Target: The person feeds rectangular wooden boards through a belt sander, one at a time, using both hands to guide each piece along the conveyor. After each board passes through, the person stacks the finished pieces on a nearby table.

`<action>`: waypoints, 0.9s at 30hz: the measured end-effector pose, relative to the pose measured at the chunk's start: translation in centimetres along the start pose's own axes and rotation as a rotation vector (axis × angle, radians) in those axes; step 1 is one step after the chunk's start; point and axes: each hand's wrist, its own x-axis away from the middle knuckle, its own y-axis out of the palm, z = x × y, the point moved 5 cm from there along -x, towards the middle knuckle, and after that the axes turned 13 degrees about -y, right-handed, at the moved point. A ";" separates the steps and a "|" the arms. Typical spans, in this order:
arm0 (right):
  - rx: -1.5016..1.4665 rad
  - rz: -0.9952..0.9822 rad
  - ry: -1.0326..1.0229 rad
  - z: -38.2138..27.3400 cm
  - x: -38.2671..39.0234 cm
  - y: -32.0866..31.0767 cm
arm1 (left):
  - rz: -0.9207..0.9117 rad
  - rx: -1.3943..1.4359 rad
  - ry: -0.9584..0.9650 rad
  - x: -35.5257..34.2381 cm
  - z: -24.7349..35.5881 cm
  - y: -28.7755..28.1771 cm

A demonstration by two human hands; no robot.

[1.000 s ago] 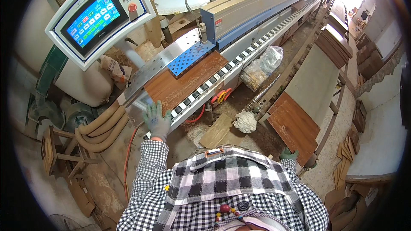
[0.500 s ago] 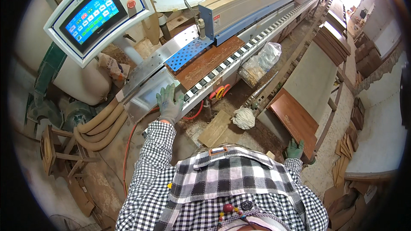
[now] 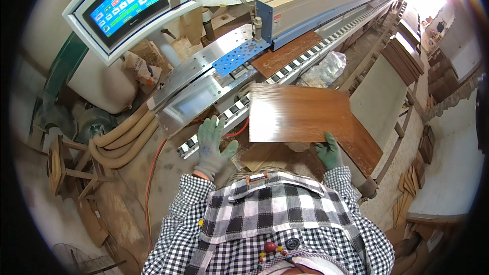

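My right hand point(image 3: 331, 152), in a grey-green work glove, grips the near edge of a reddish-brown wood panel point(image 3: 300, 114). The panel hangs in front of the machine's roller track point(image 3: 235, 112), its left end bright with glare. My left hand point(image 3: 211, 145), gloved the same way, is open with fingers spread, left of the panel and apart from it. Another brown panel point(image 3: 288, 56) lies on the track, partly under the machine's long beam point(image 3: 326, 12). One more brown panel point(image 3: 364, 142) rests on the stand to the right, partly covered by the held one.
A control screen point(image 3: 125, 7) on a post stands at the upper left. A perforated blue plate point(image 3: 239, 57) and a metal table point(image 3: 188, 103) adjoin the track. Tan hoses point(image 3: 125, 145) coil at left; a panel stack point(image 3: 402, 56) stands at far right. A plastic bag point(image 3: 331, 69) lies beyond the track.
My right hand has lifted a panel off the right stand and brought it left. My left hand has come off the metal table toward me. The panel on the track has moved farther along.
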 end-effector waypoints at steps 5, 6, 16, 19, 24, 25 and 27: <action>0.643 -0.415 -0.024 4.5 -4.5 12.1 | -0.012 -0.099 0.013 3.1 -0.8 -1.9; 0.736 -0.503 -0.027 3.1 -4.5 16.8 | -0.016 -0.107 -0.022 3.8 -1.7 -2.0; -0.381 -0.299 0.627 9.1 -5.3 25.8 | 0.125 -0.265 -0.319 3.9 -10.2 -1.4; -0.354 -0.266 0.562 7.1 -5.7 21.1 | 0.133 -0.303 -0.380 2.1 -10.9 -1.3; -0.175 0.139 0.433 5.7 -3.1 2.9 | 0.173 -0.337 -0.335 -0.3 -11.8 -1.4; -0.086 0.236 0.394 4.6 -1.6 -0.8 | 0.169 -0.343 -0.334 -0.4 -11.7 -1.5; 0.122 0.666 0.346 1.9 2.4 -6.7 | 0.192 -0.336 -0.326 -0.1 -12.0 -1.7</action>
